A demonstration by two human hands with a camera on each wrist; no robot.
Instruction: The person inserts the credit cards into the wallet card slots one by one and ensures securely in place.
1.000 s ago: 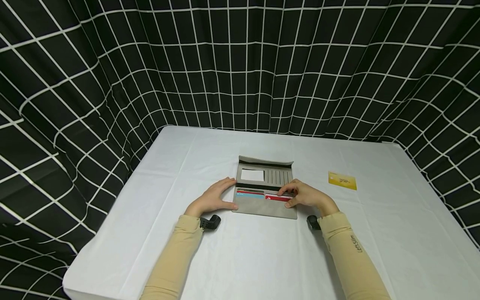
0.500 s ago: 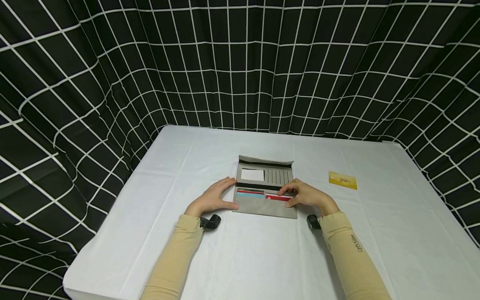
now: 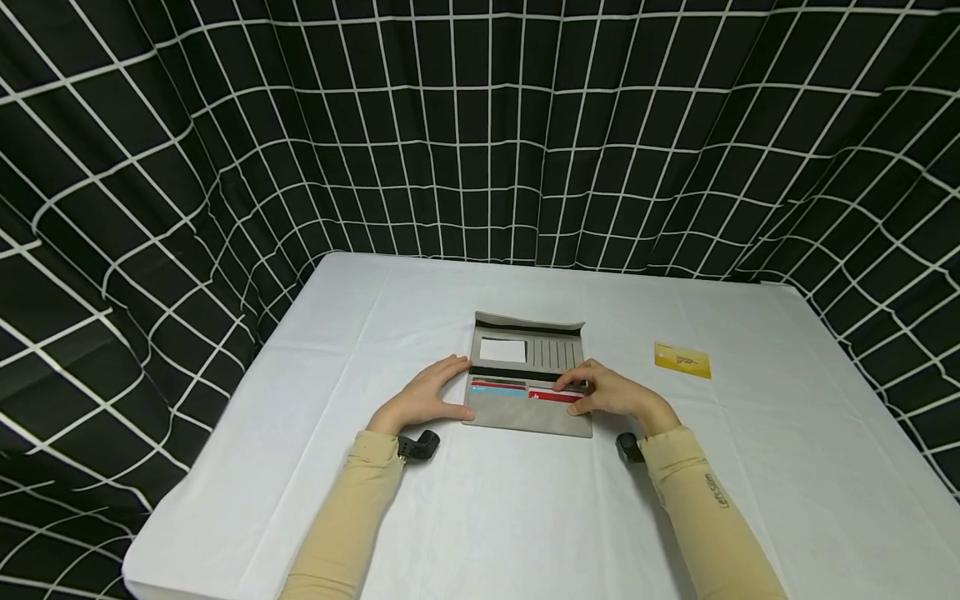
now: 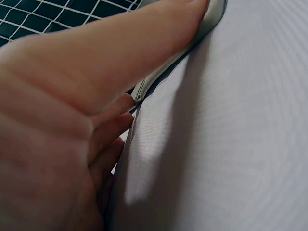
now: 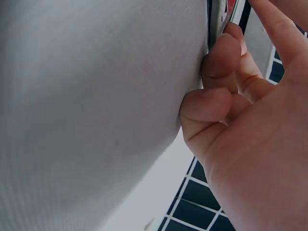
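Observation:
A grey wallet (image 3: 525, 412) lies open on the white table (image 3: 525, 517), with a white card (image 3: 503, 351) in its far half and red and blue cards (image 3: 497, 388) in its near left slots. My left hand (image 3: 422, 400) grips the wallet's left end, fingers on top and thumb at the near corner. In the left wrist view, the thumb of that left hand (image 4: 72, 96) lies along the wallet's edge (image 4: 214, 19). My right hand (image 3: 615, 393) pinches a red card (image 3: 551, 397) in the near right slot. The right wrist view shows the right hand (image 5: 250, 125) curled against the wallet's edge (image 5: 215, 19).
A yellow card (image 3: 682, 360) lies flat on the table to the right of the wallet. Black curtains with a white grid (image 3: 480, 133) close in the table on the far, left and right sides. Beige sleeves (image 3: 345, 517) cover both forearms.

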